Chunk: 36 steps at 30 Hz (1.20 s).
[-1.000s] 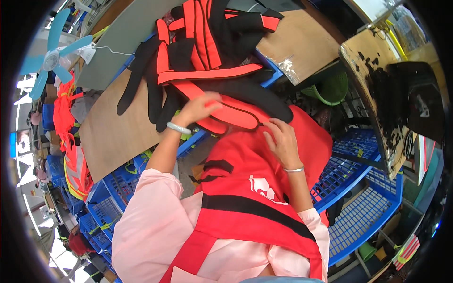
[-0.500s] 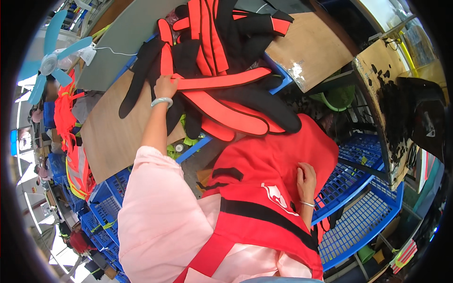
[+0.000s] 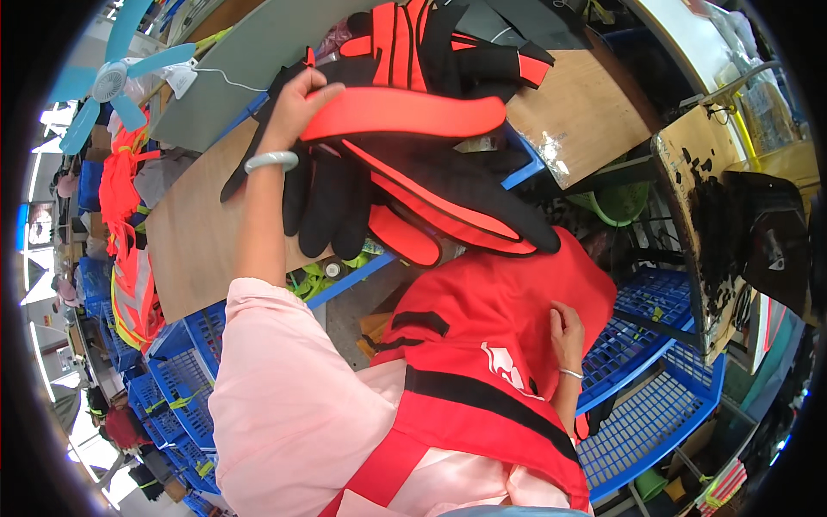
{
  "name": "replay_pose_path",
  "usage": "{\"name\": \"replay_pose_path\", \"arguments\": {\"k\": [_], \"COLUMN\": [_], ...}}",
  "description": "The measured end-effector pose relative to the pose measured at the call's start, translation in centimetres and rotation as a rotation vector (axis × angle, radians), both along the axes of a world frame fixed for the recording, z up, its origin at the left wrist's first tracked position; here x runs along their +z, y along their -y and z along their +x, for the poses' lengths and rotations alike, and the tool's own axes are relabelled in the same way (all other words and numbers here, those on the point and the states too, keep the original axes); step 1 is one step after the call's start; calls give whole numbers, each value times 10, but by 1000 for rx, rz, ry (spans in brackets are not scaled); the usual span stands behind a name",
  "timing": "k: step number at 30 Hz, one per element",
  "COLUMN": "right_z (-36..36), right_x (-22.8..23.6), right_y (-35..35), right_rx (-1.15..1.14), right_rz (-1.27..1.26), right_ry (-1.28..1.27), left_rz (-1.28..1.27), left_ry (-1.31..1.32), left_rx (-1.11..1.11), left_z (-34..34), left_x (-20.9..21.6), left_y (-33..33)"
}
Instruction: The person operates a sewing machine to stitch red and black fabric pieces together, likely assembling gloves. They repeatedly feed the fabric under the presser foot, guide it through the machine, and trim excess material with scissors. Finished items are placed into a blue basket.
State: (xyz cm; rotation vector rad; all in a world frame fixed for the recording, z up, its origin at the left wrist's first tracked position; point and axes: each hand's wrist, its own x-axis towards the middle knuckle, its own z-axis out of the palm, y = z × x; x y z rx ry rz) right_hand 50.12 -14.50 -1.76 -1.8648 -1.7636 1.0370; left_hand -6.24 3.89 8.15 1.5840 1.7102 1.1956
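Note:
My left hand (image 3: 297,108), a pale bangle on its wrist, pinches the left end of an orange-red padded strip (image 3: 405,114) and holds it up above the pile. Beneath it lie more strips with rounded ends, black on one face and orange-red on the other, such as the black-edged strip (image 3: 457,202) that reaches down to my lap. Behind them is a heap of black and orange-red pieces (image 3: 401,47). My right hand (image 3: 567,336) rests on the red apron (image 3: 482,302) over my lap, fingers loosely extended, holding nothing I can see.
A wooden board (image 3: 194,233) lies under the pile at left, and another board (image 3: 577,112) at right. Blue plastic baskets (image 3: 655,422) stand at lower right, with blue crates (image 3: 181,379) at left. A worn machine table (image 3: 689,224) and a light-blue fan (image 3: 110,82) flank the work.
My left hand has lifted the held strip up off the others, tilting it so its orange-red face shows wider. The view has shifted slightly. My right hand stays on the apron.

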Motion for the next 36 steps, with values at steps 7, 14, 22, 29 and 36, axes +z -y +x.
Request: {"name": "replay_pose_path", "arguments": {"k": [7,14,22,29,36], "right_z": [-25,-54,-110,-176,-135], "right_x": [79,106,136,158,169], "right_y": [-51,-71,-96,-95,-76], "right_rx": [70,230,251,611,358], "right_rz": [278,365,580,528,406], "right_ry": [67,41,-113,-220,-176], "left_rz": [222,189,-221,-62,-314], "left_ry": [19,-100,-159,-160,-38], "left_rx": [-74,17,-284,-645,-914], "left_z": [55,-42,106,182,162], "left_x": [110,159,127,98,38], "left_y": [-31,-62,59,98,79]}}
